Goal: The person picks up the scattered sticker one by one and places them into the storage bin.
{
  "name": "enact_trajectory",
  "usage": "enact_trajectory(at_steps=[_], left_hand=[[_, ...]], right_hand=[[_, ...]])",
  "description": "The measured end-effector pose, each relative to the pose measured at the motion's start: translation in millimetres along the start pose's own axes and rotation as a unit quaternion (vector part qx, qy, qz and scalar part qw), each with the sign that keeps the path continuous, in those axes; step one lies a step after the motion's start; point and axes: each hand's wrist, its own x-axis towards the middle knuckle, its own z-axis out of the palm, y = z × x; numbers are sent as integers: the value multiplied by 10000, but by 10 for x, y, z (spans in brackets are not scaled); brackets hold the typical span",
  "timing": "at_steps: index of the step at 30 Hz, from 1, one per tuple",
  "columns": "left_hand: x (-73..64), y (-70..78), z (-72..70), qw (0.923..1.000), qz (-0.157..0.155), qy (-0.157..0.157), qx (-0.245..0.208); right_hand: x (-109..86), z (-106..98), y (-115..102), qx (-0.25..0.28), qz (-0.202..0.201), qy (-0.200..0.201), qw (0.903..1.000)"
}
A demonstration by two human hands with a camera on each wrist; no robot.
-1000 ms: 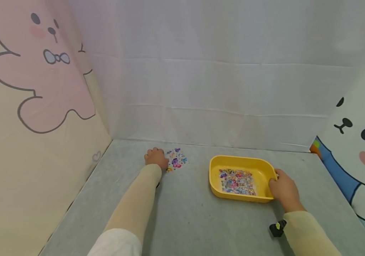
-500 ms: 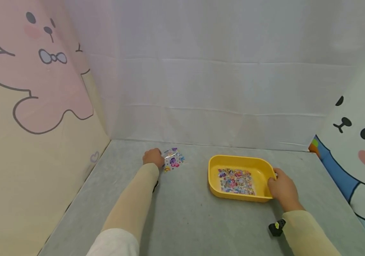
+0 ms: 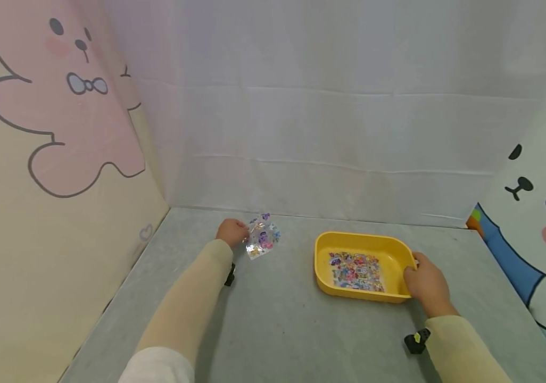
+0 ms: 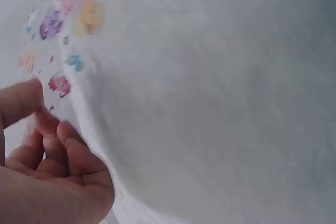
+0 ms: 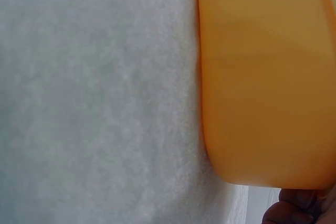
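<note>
A clear sticker sheet (image 3: 263, 238) with small colourful cartoon figures is lifted at its left edge near the back of the table. My left hand (image 3: 231, 232) pinches that edge between thumb and fingertips. In the left wrist view, the sheet (image 4: 51, 24) rises from between thumb and forefinger. My right hand (image 3: 427, 284) grips the right end of a shallow yellow tray (image 3: 393, 266), thumb over the rim. Inside the tray lies a patch of similar colourful stickers (image 3: 356, 272). The right wrist view shows the outer wall of the tray (image 5: 268, 77), with the fingers partly hidden at its end.
Grey cloth covers the table (image 3: 273, 330). A white curtain (image 3: 321, 133) hangs along the back edge. Cartoon-printed panels stand on both sides, a pink figure (image 3: 67, 138) at left and a white bear (image 3: 541, 213) at right.
The left hand has peeled the sheet's left edge off the table; the sheet now tilts and glints. The right hand and tray stay in place.
</note>
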Motion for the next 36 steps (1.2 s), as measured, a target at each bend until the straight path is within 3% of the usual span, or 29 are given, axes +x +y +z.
enact_trajectory(at_steps=[8,12,18,23,36], left_hand=[[-60,66,-84,9967,-412,-690,-94],[-81,92,-108,9957,-472,-732,-328],[-103,94,-108,9885,-579,-737,-1187],[-152,127,-114,9828,-549,-806,-1566],[-214,244,-41,9789,-230,-1140,-1678]], right_hand=[[-14,-26,-8,16,-39,-23,10000],[-18,-34,-15,-7,-73,14,10000],[-18,-26,-9,-34,-74,12,10000],[-25,-9,4,-7,-49,-12,10000],[-17,-21,-3,28,-15,0,10000]])
